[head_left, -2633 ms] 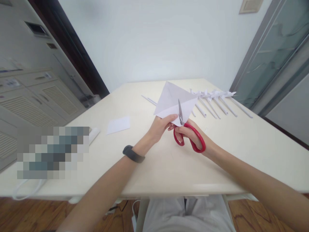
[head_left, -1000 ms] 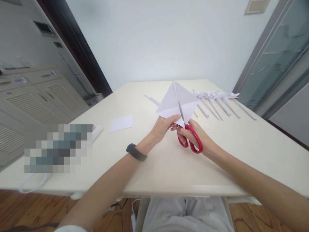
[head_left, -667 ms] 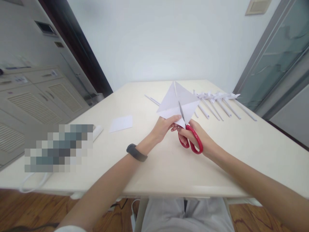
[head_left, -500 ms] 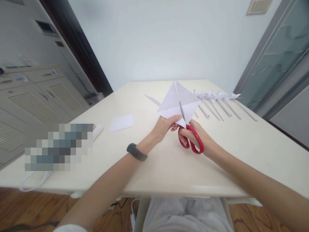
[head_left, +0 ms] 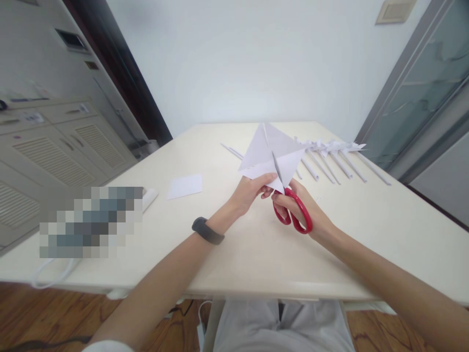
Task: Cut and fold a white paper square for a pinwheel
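A white square of paper (head_left: 256, 151), creased and turned cornerwise, is raised above the table. My left hand (head_left: 251, 193) pinches its lower left part, thumb on top and fingers beneath. In my right hand (head_left: 306, 205) are red-handled scissors (head_left: 299, 210), my fingers through the loops. One blade lies over the paper, pointing away along a line from the near corner toward the middle; the other blade is hidden under the sheet. A black band (head_left: 208, 231) circles my left wrist.
Several rolled paper sticks with folded paper tops (head_left: 331, 146) lie in a row at the right. Thin paper rolls (head_left: 231, 150) lie behind the sheet. A flat white paper (head_left: 185, 187) rests left, near a pixelated object (head_left: 91, 225) with a white cable (head_left: 51, 281).
The scissors and my right hand have shifted slightly to the right. My left hand keeps its hold on the paper in nearly the same place.
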A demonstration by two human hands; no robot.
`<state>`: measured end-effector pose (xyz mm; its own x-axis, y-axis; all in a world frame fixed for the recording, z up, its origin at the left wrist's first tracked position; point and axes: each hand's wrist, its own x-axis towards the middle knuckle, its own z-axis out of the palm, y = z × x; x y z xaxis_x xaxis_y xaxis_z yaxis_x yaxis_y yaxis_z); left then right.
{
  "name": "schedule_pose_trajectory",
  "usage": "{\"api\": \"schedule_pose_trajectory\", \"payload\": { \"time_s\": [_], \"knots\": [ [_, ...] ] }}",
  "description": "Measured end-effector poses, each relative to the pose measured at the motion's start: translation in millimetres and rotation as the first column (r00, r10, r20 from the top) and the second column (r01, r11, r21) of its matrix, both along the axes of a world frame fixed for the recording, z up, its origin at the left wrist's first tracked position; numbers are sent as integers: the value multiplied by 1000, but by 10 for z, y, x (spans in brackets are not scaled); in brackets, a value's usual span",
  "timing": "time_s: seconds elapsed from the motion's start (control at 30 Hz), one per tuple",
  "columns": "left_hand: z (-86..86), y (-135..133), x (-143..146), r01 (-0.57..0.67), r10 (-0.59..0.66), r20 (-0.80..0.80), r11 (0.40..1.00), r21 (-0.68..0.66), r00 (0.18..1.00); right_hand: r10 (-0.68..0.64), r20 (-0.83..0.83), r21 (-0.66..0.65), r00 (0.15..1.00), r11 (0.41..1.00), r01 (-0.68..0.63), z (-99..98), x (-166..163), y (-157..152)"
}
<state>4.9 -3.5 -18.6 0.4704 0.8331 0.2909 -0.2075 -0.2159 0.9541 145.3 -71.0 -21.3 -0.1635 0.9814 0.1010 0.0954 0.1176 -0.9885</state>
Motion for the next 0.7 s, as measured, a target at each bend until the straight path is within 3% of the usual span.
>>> {"api": "schedule_pose_trajectory", "payload": {
  "time_s": [0.3, 0.7],
  "knots": [
    [-69, 40, -18, 0, 0, -29, 1000, 3, 1000, 32, -10, 62, 999, 998, -32, 32, -54, 68],
    [-92, 42, -14, 23, -23, -34, 1000, 4, 999, 76, 44, 49, 996, 996, -78, 19, -35, 92]
  ]
}}
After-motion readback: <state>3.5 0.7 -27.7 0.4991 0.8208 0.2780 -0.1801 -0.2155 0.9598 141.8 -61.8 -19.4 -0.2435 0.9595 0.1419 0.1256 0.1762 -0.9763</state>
